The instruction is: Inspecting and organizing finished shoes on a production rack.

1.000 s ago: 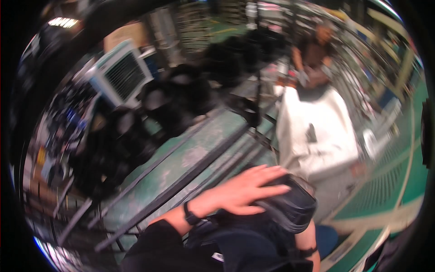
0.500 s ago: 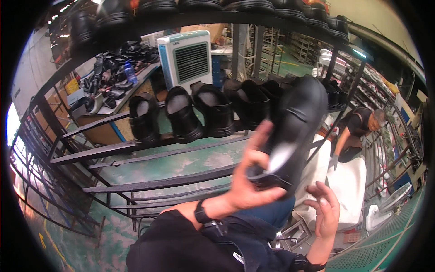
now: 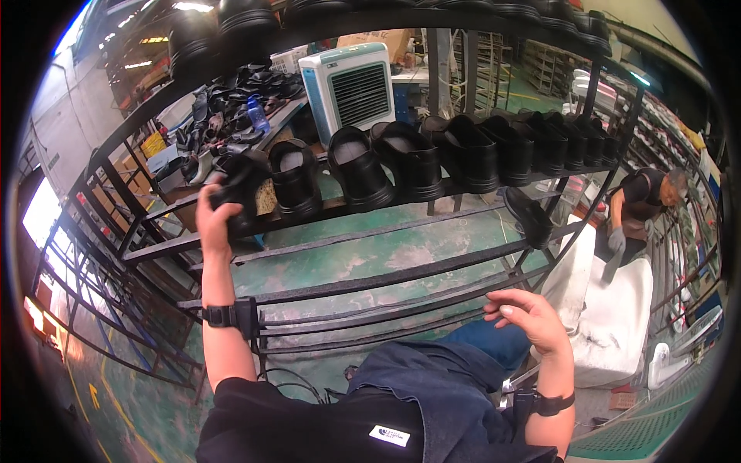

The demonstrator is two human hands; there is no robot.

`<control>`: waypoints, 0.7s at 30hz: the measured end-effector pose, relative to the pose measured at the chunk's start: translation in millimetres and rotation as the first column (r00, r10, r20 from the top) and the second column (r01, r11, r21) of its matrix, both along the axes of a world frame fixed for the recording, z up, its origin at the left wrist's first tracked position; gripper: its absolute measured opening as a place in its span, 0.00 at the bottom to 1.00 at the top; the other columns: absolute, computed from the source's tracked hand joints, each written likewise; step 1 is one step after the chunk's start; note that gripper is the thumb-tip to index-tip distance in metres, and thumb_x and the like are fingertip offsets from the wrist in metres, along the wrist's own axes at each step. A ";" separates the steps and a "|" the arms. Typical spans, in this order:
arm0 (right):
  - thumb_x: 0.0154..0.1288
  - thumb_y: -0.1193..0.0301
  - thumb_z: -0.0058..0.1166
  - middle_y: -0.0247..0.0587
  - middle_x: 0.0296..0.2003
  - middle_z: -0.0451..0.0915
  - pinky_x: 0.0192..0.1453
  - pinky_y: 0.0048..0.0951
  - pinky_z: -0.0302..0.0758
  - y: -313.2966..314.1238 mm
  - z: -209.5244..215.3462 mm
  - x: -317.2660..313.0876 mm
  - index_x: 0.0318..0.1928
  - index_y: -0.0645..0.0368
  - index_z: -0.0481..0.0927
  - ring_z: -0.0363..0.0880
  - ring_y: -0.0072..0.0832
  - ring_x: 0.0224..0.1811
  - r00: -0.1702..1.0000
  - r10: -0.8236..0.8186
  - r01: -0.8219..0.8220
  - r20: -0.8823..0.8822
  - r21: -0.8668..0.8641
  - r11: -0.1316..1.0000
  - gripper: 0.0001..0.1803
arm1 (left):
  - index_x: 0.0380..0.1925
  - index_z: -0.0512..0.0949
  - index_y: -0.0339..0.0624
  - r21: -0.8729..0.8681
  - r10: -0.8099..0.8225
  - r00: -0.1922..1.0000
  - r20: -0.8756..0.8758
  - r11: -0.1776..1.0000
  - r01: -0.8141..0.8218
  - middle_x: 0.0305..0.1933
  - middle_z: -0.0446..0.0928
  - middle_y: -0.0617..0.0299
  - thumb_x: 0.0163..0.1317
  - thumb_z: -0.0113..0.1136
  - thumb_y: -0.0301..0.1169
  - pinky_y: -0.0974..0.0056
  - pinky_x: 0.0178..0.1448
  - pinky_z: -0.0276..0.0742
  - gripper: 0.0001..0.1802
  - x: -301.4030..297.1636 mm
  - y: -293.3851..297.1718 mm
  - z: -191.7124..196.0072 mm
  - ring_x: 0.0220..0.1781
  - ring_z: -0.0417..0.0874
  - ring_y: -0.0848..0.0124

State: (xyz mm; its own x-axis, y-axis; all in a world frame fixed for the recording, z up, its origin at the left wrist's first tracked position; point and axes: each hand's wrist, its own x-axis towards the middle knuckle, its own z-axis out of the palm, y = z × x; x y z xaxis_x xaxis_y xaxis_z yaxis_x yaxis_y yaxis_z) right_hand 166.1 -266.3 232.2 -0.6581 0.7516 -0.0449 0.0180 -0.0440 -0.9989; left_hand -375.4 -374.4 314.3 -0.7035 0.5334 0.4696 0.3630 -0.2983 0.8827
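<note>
At the left end of the row on the rack, a black shoe (image 3: 245, 179) is slightly blurred and tilted. My left hand (image 3: 216, 220) is closed on its near side, thumb and fingers gripping it. Several more black shoes stand to its right along the shelf bars (image 3: 324, 210), heels toward me, including the nearest black shoe (image 3: 293, 181). My right hand (image 3: 532, 318) hovers over the rack's lower right with fingers apart and nothing in it. Beyond its fingertips, a single black shoe (image 3: 528, 217) leans on a lower bar.
More black shoes (image 3: 394, 9) line the upper shelf. Behind the rack stand an air cooler (image 3: 351, 89) and a table piled with shoes and a blue bottle (image 3: 258, 114). On the right, a person (image 3: 644, 201) in gloves bends beside a white covered block (image 3: 610, 316).
My left hand has carried the black shoe from the middle to the left end of the row. My right hand stays low on the right. The view has shifted left.
</note>
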 end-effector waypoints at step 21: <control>0.71 0.56 0.56 0.38 0.45 0.86 0.46 0.28 0.81 -350.6 111.3 326.4 0.58 0.58 0.81 0.85 0.24 0.45 0.202 -0.890 0.872 0.410 0.339 0.354 0.23 | 0.43 0.84 0.38 -0.507 -0.494 -0.367 -0.788 0.184 0.842 0.43 0.84 0.48 0.60 0.56 0.28 0.51 0.58 0.76 0.13 498.9 165.9 -127.8 0.50 0.84 0.51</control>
